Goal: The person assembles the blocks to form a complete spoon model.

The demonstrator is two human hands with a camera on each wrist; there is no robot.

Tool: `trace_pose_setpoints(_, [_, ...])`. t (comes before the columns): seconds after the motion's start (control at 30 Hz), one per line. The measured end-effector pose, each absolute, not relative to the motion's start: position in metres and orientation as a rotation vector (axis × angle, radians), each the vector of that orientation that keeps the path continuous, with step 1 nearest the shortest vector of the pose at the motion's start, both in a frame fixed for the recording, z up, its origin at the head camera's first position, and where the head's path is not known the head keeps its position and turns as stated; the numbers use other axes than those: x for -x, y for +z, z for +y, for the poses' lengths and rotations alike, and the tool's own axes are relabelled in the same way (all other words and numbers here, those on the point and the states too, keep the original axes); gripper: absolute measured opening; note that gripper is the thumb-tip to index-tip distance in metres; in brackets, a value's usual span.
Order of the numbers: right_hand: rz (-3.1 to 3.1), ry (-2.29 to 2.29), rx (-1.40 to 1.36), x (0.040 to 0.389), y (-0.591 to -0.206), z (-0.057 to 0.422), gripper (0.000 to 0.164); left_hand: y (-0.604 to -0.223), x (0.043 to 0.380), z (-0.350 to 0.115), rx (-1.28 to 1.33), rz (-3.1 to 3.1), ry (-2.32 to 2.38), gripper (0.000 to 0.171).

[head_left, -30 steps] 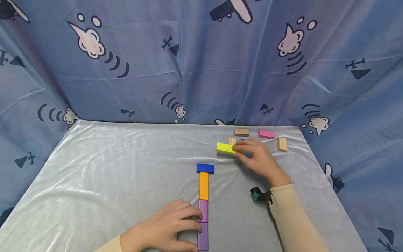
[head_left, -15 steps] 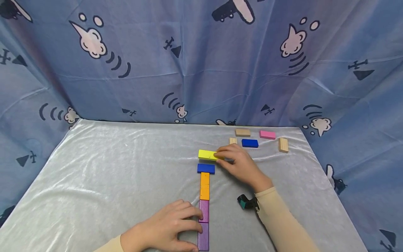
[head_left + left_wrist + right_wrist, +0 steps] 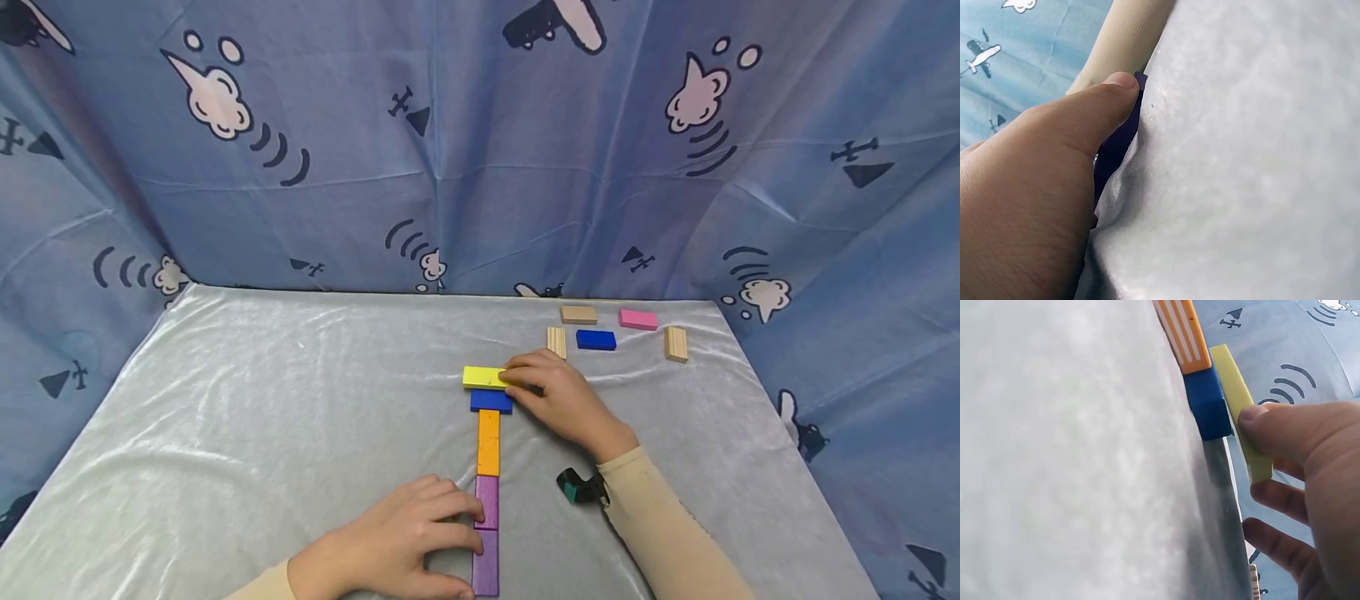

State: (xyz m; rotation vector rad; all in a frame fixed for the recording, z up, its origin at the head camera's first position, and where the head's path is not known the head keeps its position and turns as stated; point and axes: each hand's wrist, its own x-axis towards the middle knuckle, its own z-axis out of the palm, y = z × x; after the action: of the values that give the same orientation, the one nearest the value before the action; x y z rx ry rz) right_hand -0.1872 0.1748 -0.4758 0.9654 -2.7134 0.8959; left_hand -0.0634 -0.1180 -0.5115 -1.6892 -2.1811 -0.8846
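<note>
My right hand (image 3: 558,400) pinches a yellow wooden block (image 3: 482,377) near its right end, thumb on one side and fingers on the other. The yellow block lies crosswise just beyond a blue block (image 3: 491,402); in the right wrist view it stands close against the blue one. From the blue block an orange block (image 3: 488,442) and two purple blocks (image 3: 487,571) run in a line towards me. My left hand (image 3: 397,537) rests beside the purple blocks, fingertips on their left edge and thumb by the near end. The left wrist view shows the thumb (image 3: 1085,115) touching dark purple wood.
At the back right of the pale cloth-covered table (image 3: 262,417) lie a second blue block (image 3: 596,340), a pink block (image 3: 637,320) and several plain wooden blocks, one of them upper right (image 3: 676,343). A patterned blue curtain (image 3: 480,167) surrounds the table.
My right hand has carried the yellow block left and towards me, from near the back-right blocks to the far side of the line's blue block. The left hand stays put.
</note>
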Motion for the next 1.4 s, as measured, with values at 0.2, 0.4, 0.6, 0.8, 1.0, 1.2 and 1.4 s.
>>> trace_pose_setpoints(0.2, [-2.717, 0.887, -0.969, 0.187, -0.478, 0.1755, 0.024, -0.5112, 0.0637, -0.118, 1.693, -2.165, -0.862, 0.036])
trace_pose_setpoints(0.4, [-2.719, 0.899, -0.977, 0.1878, -0.4781, 0.1763, 0.024, -0.5114, 0.0643, -0.1181, 1.693, -2.169, -0.861, 0.035])
trace_pose_setpoints(0.6, [-2.778, 0.927, -0.969, 0.1895, -0.4799, 0.1795, 0.021, -0.5123, 0.0635, -0.1179, 1.694, -2.167, -0.868, 0.036])
trace_pose_setpoints(0.8, [-2.782, 0.957, -0.986, 0.1918, -0.4818, 0.1817, 0.022, -0.5127, 0.0635, -0.118, 1.689, -2.169, -0.878, 0.037])
trace_pose_setpoints(1.0, [-2.821, 0.962, -1.005, 0.1933, -0.4826, 0.1826, 0.026, -0.5127, 0.0633, -0.1176, 1.686, -2.169, -0.887, 0.038])
trace_pose_setpoints(1.2, [-2.834, 0.973, -0.993, 0.1936, -0.4831, 0.1834, 0.026, -0.5119, 0.0634, -0.1173, 1.684, -2.183, -0.894, 0.037])
trace_pose_setpoints(1.4, [-2.847, 0.979, -0.99, 0.1939, -0.4823, 0.1829, 0.027, -0.511, 0.0635, -0.1172, 1.684, -2.182, -0.896, 0.037])
